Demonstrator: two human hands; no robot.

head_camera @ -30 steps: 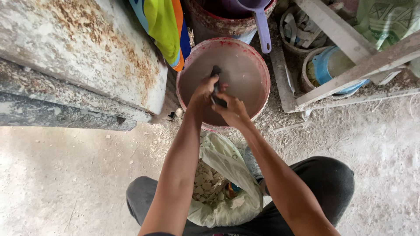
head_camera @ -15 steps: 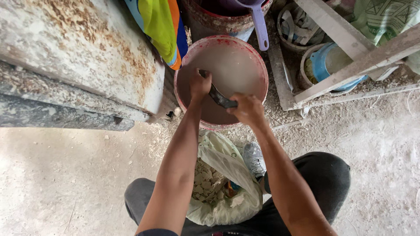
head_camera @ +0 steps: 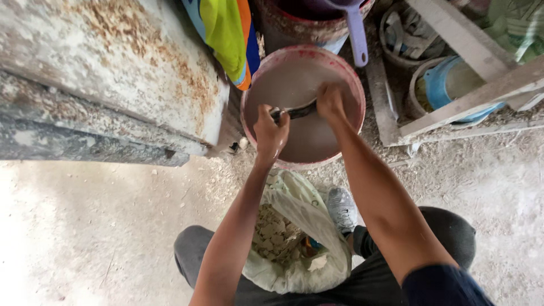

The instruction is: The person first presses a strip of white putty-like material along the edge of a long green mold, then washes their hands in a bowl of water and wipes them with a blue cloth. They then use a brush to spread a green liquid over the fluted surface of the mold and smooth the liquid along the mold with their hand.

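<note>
Gripping a dark tool [head_camera: 294,111] over the red-rimmed bucket [head_camera: 351,79], both hands

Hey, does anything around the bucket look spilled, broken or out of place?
Nothing looks spilled. Both hands, left and right, hold a dark tool over the red-rimmed bucket of murky water. The slab at left is stained and flaking.

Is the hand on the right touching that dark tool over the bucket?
Touching. The head view shows the right hand closed on one end of the dark tool above the bucket, no gap between them.
</note>
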